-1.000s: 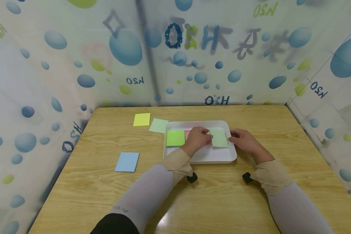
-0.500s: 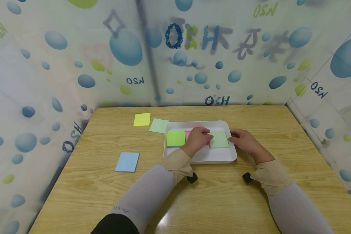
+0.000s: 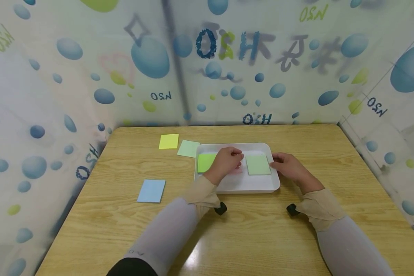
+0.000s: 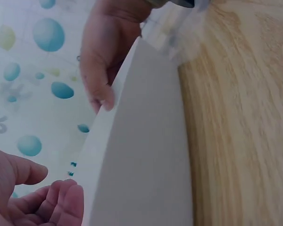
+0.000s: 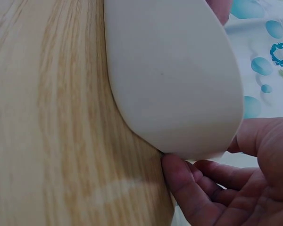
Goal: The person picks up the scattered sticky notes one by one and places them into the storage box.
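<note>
A shallow white tray [image 3: 248, 186] lies on the table with sticky note pads inside. At its right end is a pale green pad [image 3: 258, 165]; a bright green pad [image 3: 204, 163] sits at the left, partly behind my left hand [image 3: 225, 164]. Between them a pink pad [image 3: 237, 171] is mostly covered by that hand. The left hand hovers over the tray, fingers loosely bent and nothing between them, as the left wrist view also shows. My right hand [image 3: 292, 168] grips the tray's right end, thumb at the rim and fingers [image 5: 179, 172] against the outer wall.
Left of the tray, a pale green note [image 3: 188, 148] lies by its back corner and a yellow note [image 3: 168, 141] farther left. A blue note [image 3: 151, 191] lies nearer the front. A patterned curtain [image 3: 141, 103] hangs behind the wooden table [image 3: 255, 237].
The pale green pad, tilted at my left fingers, now lies flat in the tray, let go. The left hand has moved left, away from it. The right hand stays at the tray's end.
</note>
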`<state>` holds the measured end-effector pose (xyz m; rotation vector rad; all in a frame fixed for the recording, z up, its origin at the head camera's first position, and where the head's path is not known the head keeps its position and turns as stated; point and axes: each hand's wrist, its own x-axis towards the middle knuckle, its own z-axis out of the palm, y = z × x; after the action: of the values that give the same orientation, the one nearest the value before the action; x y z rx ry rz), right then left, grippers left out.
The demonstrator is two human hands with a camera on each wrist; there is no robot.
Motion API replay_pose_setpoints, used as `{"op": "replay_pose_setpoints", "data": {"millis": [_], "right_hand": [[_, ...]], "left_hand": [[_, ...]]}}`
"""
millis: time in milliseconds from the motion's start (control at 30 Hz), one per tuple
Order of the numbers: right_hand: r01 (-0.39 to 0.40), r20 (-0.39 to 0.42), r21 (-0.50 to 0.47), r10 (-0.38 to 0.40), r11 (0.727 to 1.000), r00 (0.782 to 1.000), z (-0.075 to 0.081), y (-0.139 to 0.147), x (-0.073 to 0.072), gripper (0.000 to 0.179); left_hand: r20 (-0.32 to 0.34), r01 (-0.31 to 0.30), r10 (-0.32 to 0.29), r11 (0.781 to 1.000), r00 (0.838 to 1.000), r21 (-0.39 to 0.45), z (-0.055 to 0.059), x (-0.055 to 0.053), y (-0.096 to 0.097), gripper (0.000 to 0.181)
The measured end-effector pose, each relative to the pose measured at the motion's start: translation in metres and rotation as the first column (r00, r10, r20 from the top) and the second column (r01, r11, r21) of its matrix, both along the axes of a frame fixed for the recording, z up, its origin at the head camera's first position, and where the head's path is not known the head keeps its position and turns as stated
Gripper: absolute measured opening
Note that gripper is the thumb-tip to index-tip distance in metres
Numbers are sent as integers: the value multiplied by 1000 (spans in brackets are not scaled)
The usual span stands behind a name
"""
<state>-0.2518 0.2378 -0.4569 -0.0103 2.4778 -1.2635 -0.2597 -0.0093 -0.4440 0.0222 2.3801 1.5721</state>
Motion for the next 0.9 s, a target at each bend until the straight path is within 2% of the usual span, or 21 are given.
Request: {"op": "replay_pose_setpoints", "data": {"millis": [233, 433, 667, 767, 900], "right_hand": [[-6, -1, -15, 6, 1000, 1000, -1, -2, 1, 55], [-3, 9, -2, 3, 1000, 1000, 2, -1, 2, 57], [4, 15, 12, -4, 1000, 1000, 2, -2, 2, 58], [5, 14, 13, -5, 1000, 1000, 2, -2, 2, 58], [3, 15, 9, -3, 1000, 1000, 1, -2, 1, 58]], "left_hand": [[-90, -2, -4, 998, 996, -69, 6, 3, -36, 34], [-185, -76, 68, 996, 980, -35, 9, 6, -67, 35], [-211, -175, 169, 984, 963, -13, 9, 13, -95, 34], [-217, -201, 192, 979, 957, -21, 6, 16, -107, 33], [-219, -204, 194, 979, 956, -26, 3, 20, -123, 34]]}}
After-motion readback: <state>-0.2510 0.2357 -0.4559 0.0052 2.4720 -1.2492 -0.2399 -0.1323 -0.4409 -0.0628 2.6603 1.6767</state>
